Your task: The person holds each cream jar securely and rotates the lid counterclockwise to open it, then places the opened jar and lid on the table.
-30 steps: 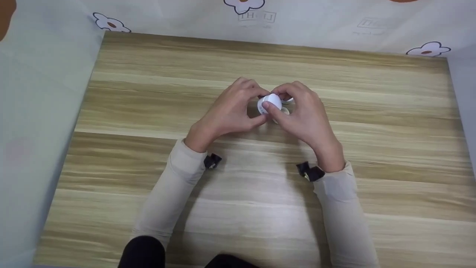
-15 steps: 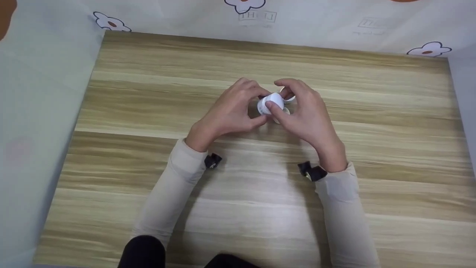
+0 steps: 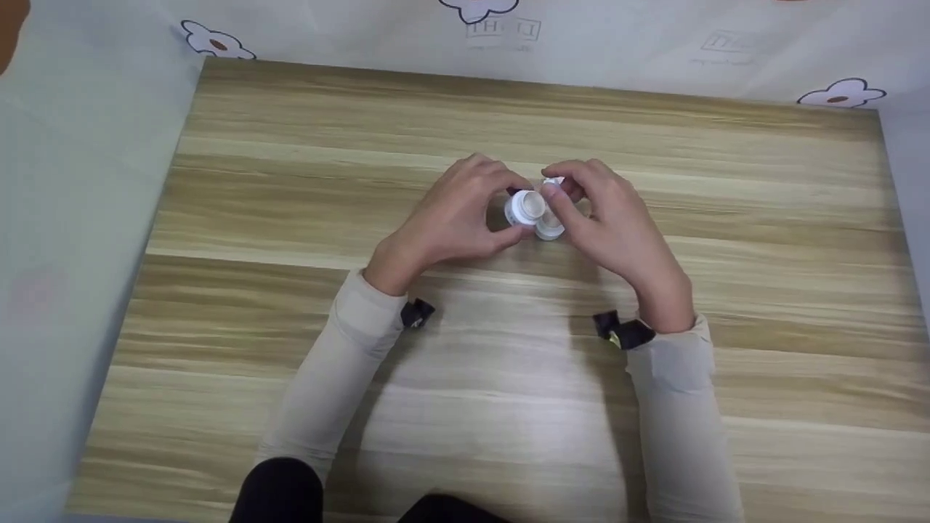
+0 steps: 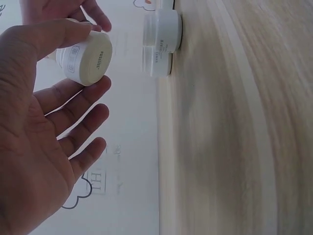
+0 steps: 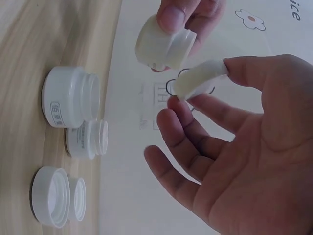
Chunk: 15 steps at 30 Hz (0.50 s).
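Observation:
My left hand (image 3: 454, 211) grips a small white cream jar (image 3: 517, 209) between thumb and fingers, tilted and raised above the table. Its mouth is uncovered and pale inside. My right hand (image 3: 610, 221) pinches a white lid (image 5: 200, 78) between thumb and fingers, just apart from the jar's threaded neck. Below the hands, two more white jars stand uncovered on the table, a larger one (image 5: 68, 98) and a smaller one (image 5: 83, 141) beside it. The head view shows only part of one standing jar (image 3: 550, 230) past the right thumb.
Two loose white lids, a larger one (image 5: 44, 196) and a smaller one (image 5: 79, 199), lie on the wood-grain table (image 3: 327, 181) near the jars. Pale flower-printed sheeting (image 3: 617, 43) rises behind the table's far edge, with plain pale walls at both sides.
The lid has come off the jar in my left hand, and my right hand has drawn it away to the right. My left hand has hardly moved.

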Available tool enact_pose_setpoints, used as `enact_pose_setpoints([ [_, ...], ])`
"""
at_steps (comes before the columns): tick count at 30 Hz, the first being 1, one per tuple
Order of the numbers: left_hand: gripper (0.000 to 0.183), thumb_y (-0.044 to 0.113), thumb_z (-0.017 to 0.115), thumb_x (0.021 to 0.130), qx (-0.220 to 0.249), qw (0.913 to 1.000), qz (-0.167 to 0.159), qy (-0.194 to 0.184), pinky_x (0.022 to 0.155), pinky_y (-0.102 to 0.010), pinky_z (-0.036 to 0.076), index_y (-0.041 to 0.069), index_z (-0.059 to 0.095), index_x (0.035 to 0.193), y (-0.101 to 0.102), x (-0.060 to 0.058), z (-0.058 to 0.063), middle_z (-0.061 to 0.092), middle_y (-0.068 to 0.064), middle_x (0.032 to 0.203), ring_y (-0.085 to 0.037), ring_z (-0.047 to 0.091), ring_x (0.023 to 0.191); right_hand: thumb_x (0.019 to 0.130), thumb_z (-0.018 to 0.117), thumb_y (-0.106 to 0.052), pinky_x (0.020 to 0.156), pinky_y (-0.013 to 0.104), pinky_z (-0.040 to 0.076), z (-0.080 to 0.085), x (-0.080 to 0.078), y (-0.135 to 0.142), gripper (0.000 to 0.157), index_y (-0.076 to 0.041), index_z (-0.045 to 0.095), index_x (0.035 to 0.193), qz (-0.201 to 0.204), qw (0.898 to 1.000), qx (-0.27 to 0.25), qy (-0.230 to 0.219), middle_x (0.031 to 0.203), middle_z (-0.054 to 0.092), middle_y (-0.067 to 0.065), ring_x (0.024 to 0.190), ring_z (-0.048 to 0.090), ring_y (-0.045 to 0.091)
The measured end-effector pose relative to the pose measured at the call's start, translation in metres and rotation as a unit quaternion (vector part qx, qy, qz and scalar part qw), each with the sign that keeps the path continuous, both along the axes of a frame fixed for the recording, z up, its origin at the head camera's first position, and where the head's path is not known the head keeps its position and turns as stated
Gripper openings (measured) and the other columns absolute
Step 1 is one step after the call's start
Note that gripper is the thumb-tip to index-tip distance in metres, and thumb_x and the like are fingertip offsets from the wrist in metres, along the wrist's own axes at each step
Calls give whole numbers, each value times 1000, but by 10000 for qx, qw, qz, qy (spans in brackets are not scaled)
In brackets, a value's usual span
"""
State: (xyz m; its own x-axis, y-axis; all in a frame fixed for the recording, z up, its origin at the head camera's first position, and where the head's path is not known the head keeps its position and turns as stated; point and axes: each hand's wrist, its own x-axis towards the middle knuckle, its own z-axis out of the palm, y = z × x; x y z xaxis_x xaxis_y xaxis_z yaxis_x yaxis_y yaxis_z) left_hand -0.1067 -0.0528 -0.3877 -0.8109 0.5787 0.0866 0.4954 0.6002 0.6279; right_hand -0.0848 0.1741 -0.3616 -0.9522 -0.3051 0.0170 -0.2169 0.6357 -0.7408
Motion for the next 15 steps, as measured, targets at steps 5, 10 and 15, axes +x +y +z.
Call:
enact_pose_setpoints([
  [5, 43, 42, 81, 90, -80, 9999, -22, -123, 111, -40, 44, 15, 76, 124, 1, 1, 0, 77, 1, 121, -23, 60, 117, 109, 56, -40, 87, 39, 46, 1, -1, 6, 39, -6, 74, 120, 53, 9997, 63, -208, 107, 73, 11, 95, 63, 23],
  [10, 45, 45, 82, 90, -145, 9996, -68, -227, 107, -41, 44, 15, 76, 124, 3, 1, 0, 78, 1, 120, -24, 61, 111, 107, 60, -41, 83, 36, 47, 2, -3, 12, 40, -6, 74, 118, 22, 9992, 154, -361, 105, 75, 10, 93, 65, 20],
  [15, 43, 43, 82, 90, -115, 9995, -128, -271, 104, -40, 45, 15, 77, 121, 4, 1, -1, 78, 3, 116, -26, 62, 109, 106, 63, -43, 83, 32, 48, 2, -2, 17, 40, -7, 73, 121, 71, 9984, 221, -515, 107, 76, 10, 95, 69, 21],
])
